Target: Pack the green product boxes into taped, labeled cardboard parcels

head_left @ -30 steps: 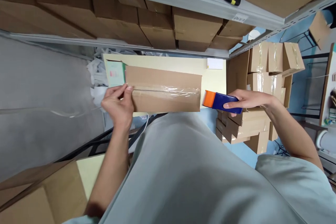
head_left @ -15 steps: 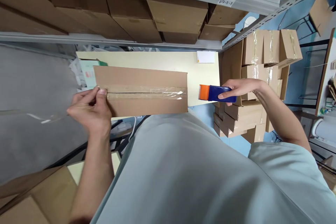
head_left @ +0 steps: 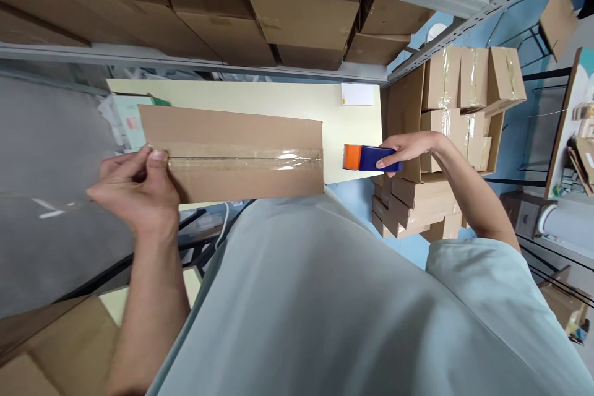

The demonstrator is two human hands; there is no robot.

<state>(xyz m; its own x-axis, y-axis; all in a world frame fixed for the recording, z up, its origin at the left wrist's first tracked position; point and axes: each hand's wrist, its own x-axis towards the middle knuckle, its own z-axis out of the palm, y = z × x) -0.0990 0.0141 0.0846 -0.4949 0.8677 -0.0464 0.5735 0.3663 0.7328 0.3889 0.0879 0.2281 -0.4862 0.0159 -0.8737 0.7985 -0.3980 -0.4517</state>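
Observation:
A long brown cardboard box (head_left: 241, 127) lies on the cream tabletop in front of me, with clear packing tape (head_left: 297, 158) running along its centre seam. My left hand (head_left: 139, 192) is closed at the box's left end, thumb and fingers pinched at the seam; whether they grip loose tape there as well, I cannot tell. Past the box's right end, my right hand (head_left: 408, 151) is wrapped round a dark blue and orange tape dispenser (head_left: 364, 158). The dispenser's toothed orange end faces the box, a short gap away. No tape strand shows between them.
Brown cartons (head_left: 297, 6) fill a metal shelf above the cream table (head_left: 269, 96). A pale green box (head_left: 132, 120) sits behind my left hand, and a white card (head_left: 357, 94) at the back right. Taped boxes (head_left: 443, 77) are piled right of the table. A grey wall (head_left: 41, 198) borders the left.
The whole view has shifted, so the scene sits further left and slightly higher. The box, both hands and the tape dispenser keep nearly the same positions relative to one another.

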